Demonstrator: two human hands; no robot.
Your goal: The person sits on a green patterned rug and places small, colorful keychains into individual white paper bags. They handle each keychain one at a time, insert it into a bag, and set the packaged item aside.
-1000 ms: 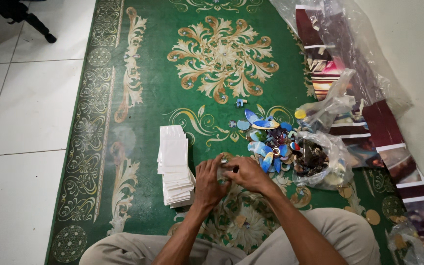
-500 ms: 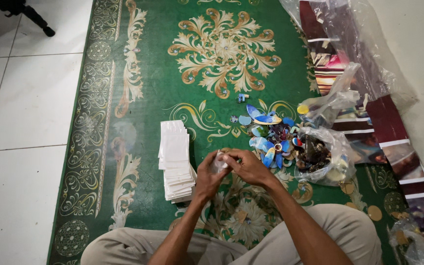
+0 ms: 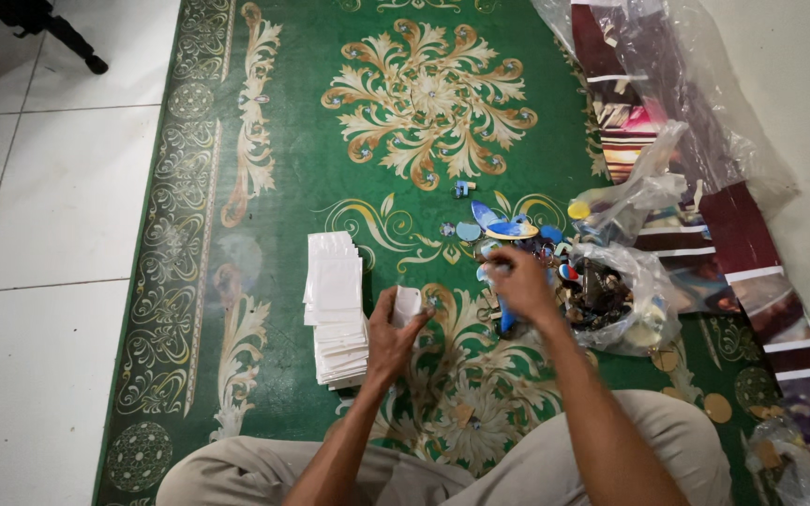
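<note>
Fingers of the left hand are closed around a small white rectangular packet, which stands almost upright above the carpet, just right of the paper stacks. The right hand reaches forward with its fingers bent down over a pile of small colourful flat pieces, blue, white and red ones; I cannot tell whether these fingers already pinch one piece. The packet looks plain and smooth, with rounded corners, and its surface is a little glossy. Left of it lie the stacks of small white square papers, spread in a row that runs from far to near, slightly fanned. Everything rests on a green carpet with cream and gold leaf ornaments, and beside the carpet on the left is a floor of white tiles. The person sits with crossed legs in beige trousers. Just right of the colourful pile is a crumpled transparent plastic bag with dark small things inside, and behind it another clear plastic bag, more empty. Along the right edge lie large printed sheets in dark red and white, partly under clear plastic film, next to a pale wall. A black stand leg shows at the far left corner.
</note>
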